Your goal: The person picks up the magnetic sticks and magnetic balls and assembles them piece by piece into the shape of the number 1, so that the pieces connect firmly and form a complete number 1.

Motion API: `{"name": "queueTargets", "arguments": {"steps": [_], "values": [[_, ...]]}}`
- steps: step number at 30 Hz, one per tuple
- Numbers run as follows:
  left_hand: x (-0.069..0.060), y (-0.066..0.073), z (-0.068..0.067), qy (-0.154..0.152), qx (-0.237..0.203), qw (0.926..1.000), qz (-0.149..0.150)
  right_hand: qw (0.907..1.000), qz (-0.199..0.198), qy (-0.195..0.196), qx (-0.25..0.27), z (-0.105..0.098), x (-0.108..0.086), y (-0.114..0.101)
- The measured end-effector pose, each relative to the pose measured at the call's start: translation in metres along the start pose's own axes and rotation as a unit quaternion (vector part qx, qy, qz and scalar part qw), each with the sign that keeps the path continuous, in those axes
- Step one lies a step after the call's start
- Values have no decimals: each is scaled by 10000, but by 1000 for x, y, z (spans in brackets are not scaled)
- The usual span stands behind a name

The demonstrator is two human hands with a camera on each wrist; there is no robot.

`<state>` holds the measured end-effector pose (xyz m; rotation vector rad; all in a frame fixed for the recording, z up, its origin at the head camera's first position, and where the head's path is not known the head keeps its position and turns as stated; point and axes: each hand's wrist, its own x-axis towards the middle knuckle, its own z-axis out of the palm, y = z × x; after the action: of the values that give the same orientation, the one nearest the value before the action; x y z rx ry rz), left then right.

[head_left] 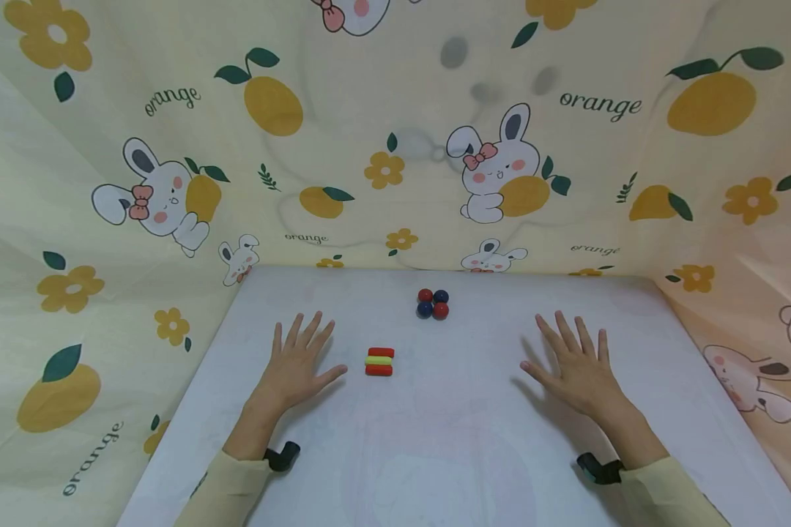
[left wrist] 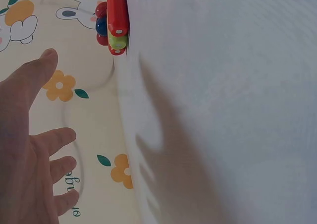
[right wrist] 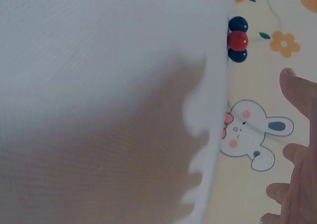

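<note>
Both hands hover with fingers spread, holding nothing. The left hand [head_left: 296,366] is left of three short sticks lying side by side: a red one [head_left: 381,352], a yellow-green one [head_left: 379,361] and another red one [head_left: 379,370]. Farther back, two red balls [head_left: 440,311] and two dark blue balls [head_left: 425,309] form a compact square. Well to the right of them is the right hand [head_left: 578,377]. In the left wrist view the sticks [left wrist: 117,13] show beyond the left thumb; the right wrist view shows the balls [right wrist: 238,41] beyond the right hand [right wrist: 299,159].
The white table [head_left: 435,454] reaches back to a cream cloth [head_left: 369,95] printed with rabbits, oranges and flowers, which also hangs along both sides. A small black device sits at each wrist, the left one [head_left: 283,457] and the right one [head_left: 600,470]. Hand shadows fall on the tabletop.
</note>
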<state>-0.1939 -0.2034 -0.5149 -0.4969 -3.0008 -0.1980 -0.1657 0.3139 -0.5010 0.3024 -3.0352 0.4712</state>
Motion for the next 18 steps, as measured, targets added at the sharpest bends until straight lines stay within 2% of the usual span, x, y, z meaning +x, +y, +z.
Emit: {"name": "queueTargets", "arguments": {"steps": [7, 18], "values": [[1, 2, 0, -22, -78, 9999, 96, 10000, -8, -74, -6, 3, 2, 0], [3, 6, 5, -256, -119, 9993, 256, 9997, -178, -81, 121, 9, 15, -10]]}}
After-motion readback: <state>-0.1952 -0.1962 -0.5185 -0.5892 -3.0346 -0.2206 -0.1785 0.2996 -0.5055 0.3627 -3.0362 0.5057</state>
